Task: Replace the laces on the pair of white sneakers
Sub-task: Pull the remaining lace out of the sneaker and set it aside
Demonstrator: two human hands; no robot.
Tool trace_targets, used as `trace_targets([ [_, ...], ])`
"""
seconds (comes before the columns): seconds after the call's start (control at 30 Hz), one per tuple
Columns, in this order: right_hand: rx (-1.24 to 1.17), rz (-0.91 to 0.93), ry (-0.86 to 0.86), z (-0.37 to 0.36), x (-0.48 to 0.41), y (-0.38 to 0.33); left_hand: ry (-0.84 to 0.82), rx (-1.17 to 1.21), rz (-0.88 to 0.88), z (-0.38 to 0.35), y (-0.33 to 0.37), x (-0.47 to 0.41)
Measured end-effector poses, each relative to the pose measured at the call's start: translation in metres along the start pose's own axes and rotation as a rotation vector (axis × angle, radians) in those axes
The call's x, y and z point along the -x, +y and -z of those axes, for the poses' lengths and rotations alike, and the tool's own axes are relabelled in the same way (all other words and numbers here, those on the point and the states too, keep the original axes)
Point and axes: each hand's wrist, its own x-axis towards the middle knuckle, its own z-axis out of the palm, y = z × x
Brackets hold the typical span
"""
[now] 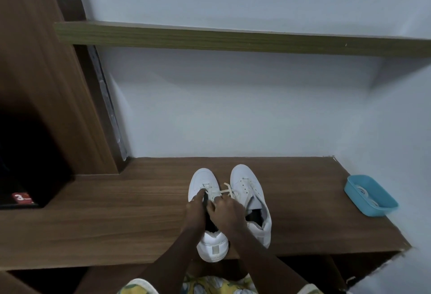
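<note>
Right hand (227,212) grip around lace (225,191)

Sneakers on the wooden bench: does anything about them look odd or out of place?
Slightly. The right sneaker has bare eyelets and gapes open, while the left sneaker carries a cream lace, one loose end straying toward its neighbour. The left one's heel sits right at the bench edge. Nothing looks damaged.

Two white sneakers (245,182) are counted on one counter (116,212). Two hands, left hand (195,206) and right hand (227,209), are seen, and one cream lace (227,189). One blue tray (386,207) is counted, perhaps holding two coiled laces (361,191).
</note>
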Motion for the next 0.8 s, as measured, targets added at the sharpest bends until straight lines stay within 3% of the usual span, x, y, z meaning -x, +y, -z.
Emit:
trace_targets([
  [0.2,-0.048,0.013,-0.246,0.009,-0.004,0.009,-0.052,-0.389,-0.147,0.002,-0.001,-0.010],
  [0.33,-0.065,-0.012,-0.389,0.005,-0.003,0.016,-0.026,-0.465,-0.179,0.000,0.007,-0.015],
  [0.63,-0.073,0.005,-0.437,0.007,-0.003,0.018,0.008,-0.548,-0.110,-0.001,0.020,-0.029],
  [0.8,-0.141,-0.161,-0.421,0.006,-0.012,0.009,0.011,-0.510,-0.102,-0.006,0.013,-0.030],
])
